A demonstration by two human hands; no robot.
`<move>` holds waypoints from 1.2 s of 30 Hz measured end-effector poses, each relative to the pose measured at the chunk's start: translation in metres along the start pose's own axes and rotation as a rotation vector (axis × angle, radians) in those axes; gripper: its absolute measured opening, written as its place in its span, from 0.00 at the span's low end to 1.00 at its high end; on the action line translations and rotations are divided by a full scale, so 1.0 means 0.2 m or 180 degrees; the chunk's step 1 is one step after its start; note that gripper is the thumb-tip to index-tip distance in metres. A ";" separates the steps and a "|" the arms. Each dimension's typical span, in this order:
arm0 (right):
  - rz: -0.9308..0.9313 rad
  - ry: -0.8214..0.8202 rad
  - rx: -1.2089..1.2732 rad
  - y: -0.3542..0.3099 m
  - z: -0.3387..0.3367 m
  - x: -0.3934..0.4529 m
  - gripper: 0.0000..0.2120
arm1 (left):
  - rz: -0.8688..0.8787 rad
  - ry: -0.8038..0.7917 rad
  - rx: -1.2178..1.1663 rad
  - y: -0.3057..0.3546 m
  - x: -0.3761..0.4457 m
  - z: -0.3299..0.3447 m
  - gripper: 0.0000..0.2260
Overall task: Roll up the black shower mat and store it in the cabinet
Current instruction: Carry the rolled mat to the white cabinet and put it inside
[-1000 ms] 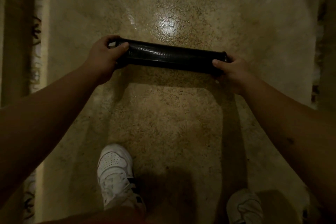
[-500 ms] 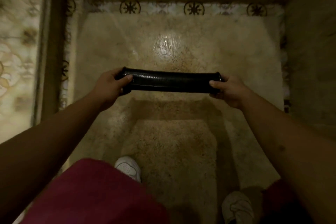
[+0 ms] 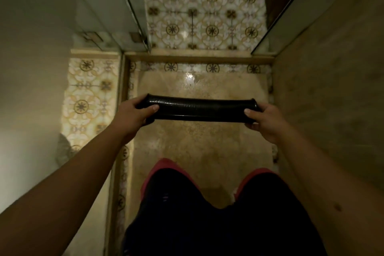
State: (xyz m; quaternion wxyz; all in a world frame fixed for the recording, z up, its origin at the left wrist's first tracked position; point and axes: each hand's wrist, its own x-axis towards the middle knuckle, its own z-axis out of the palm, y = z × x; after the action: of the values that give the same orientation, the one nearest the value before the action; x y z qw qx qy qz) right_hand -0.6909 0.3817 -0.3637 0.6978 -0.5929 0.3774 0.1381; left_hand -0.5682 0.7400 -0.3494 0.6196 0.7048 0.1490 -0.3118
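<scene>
Black shower mat (image 3: 200,109) rolled tight, held above shower floor (image 3: 207,145); left hand (image 3: 133,114) & right hand (image 3: 262,119) each wrapped round one end; prob light, rubbery, springy; keep end grip firm or roll loosens.

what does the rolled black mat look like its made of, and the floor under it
Rolled black mat: likely rubber or soft vinyl, glossy; its fine dotted texture catches highlights. Floor: looks like speckled beige stone or terrazzo, polished or wet, judging by the bright reflected glare; which one is unclear.

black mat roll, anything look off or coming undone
Nothing stands out. The black mat roll is tight and roughly level, with the left hand and right hand gripping opposite ends above the shower floor.
</scene>
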 end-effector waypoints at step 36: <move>-0.0842 0.0064 0.0065 -0.91 -0.21 -1.01 0.11 | 0.0852 0.0147 -0.0190 0.89 -1.06 0.20 0.23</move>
State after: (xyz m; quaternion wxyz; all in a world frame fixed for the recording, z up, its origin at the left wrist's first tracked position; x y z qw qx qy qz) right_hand -0.7256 0.3469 -0.0927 0.7121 -0.6317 0.3043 0.0352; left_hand -0.6343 0.7048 -0.0799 0.6727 0.7066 0.0770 -0.2054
